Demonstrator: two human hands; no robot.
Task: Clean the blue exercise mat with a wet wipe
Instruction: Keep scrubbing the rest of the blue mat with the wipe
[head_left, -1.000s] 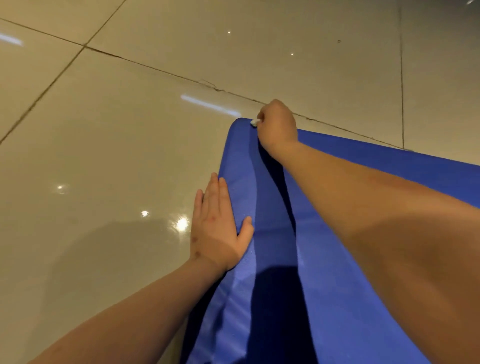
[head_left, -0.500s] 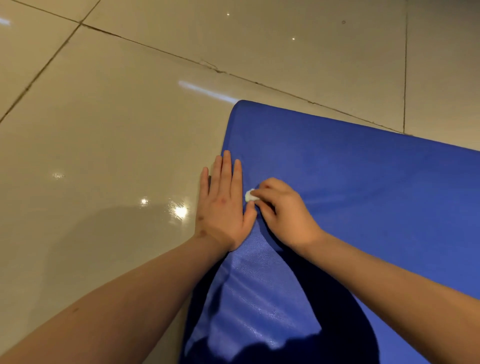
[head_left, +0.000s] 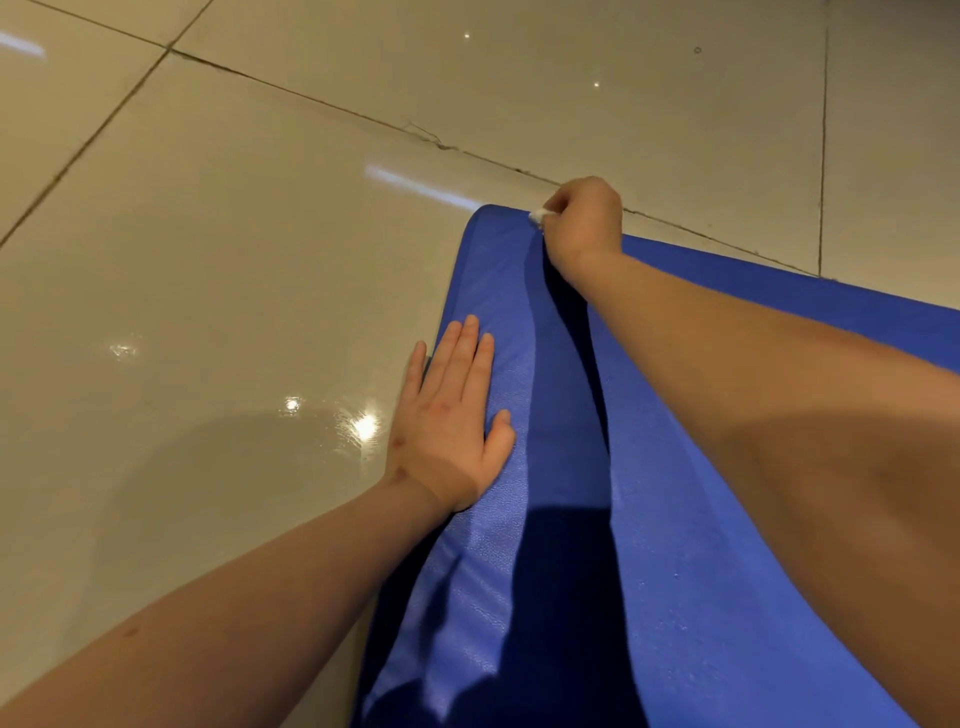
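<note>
View from my head, looking down at a blue mat (head_left: 727, 519) on a glossy tiled floor (head_left: 208, 260). My right hand (head_left: 584, 223) is stretched out to the mat's far end, close to its far left corner. It is clenched around a small white wipe (head_left: 538, 214), and only a scrap of that shows at the left side of the fist. The wipe seems to sit on the mat, right at the far edge.

My left hand (head_left: 449, 415) lies flat near the mat's left edge, fingers (head_left: 470, 358) straight and together, holding nothing and pressing the mat down. It is much nearer to me than the right hand.

The mat's long axis runs from the right fingers back toward me. So nearly all of the mat lies behind and to the right of the wipe, and beyond the fingers there is only floor. I judge the next stroke has to come back along that axis, toward my body.

Half a second ago the right hand was pulled in, with the wipe just beside my left thumb. A second ago it was at this same far corner. The left hand has kept to the left edge throughout.
</note>
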